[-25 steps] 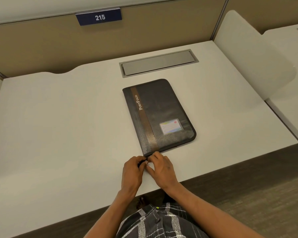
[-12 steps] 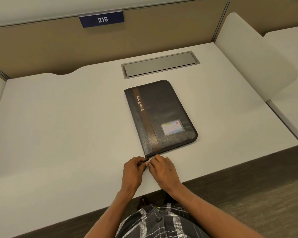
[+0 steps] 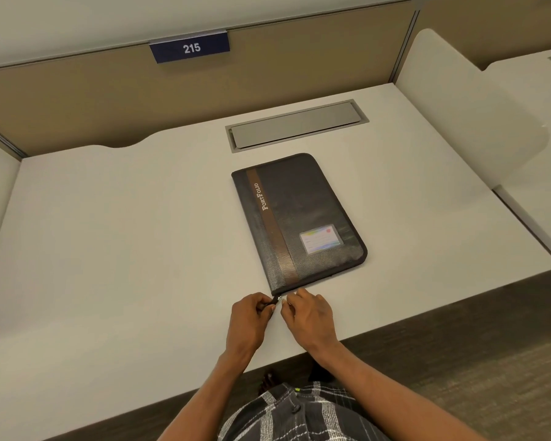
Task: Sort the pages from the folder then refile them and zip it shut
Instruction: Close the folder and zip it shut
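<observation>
Both hands work at the near-left corner of a closed folder on the table.

The dark folder (image 3: 303, 198) lies flat in the middle of the white table (image 3: 124, 237). It is turned slightly askew, with a brown stripe (image 3: 271, 230) marked "PortFolio" along its left side and a small card window (image 3: 321, 239) near its front right corner. At the near-left corner, the left hand (image 3: 248, 318) has curled fingers and pinches a dark zip tab (image 3: 270, 302). The right hand (image 3: 310, 316), just beside it, pinches the small silver zip pull (image 3: 280, 299) between thumb and fingertip. The two hands almost touch. Beyond the folder, a grey cover plate (image 3: 296, 126) is set into the table. A blue sign (image 3: 190, 48) reading 215 hangs on the partition behind.
</observation>
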Demonstrator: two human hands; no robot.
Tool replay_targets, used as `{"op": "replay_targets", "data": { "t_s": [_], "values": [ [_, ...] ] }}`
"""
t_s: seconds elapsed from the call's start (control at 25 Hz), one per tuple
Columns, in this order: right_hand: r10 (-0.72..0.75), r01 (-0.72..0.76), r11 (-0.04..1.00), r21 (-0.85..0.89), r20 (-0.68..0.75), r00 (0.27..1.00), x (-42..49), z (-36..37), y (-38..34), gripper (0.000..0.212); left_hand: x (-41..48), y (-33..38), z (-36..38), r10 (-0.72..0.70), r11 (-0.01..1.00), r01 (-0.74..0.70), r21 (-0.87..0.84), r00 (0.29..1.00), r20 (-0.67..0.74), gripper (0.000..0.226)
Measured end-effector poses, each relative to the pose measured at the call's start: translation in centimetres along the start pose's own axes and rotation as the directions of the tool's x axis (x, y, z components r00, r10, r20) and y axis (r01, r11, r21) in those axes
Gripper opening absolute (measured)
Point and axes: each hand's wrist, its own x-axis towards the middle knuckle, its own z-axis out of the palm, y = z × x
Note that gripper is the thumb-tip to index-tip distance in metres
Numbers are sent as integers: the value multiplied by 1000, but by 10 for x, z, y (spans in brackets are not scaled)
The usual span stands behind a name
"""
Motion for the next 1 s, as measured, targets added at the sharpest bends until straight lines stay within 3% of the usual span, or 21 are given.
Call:
{"op": "replay_targets", "data": {
  "t_s": [0.28, 0.44, 0.6, 0.8, 1.0],
  "values": [
    [150, -149, 989, 18, -5, 989, 12, -2, 12, 26, 3, -1, -3, 7, 998, -5, 64, 1000, -23, 8],
    [112, -112, 994, 20, -7, 994, 11, -4, 18, 24, 4, 13, 3, 256, 913, -210, 349, 962, -92, 45],
    [58, -58, 998, -6, -5, 998, 9, -4, 20, 18, 29, 32, 17, 471, 762, -457, 459, 877, 93, 61],
    [38, -38, 999, 19, 6, 999, 8, -5, 26, 18, 52, 34, 27, 527, 646, -580, 497, 809, 260, 68],
    [25, -25, 998, 55, 1, 1000, 9, -7, 27, 31, 56, 32, 25, 604, 542, -649, 534, 742, 290, 69]
  ]
}}
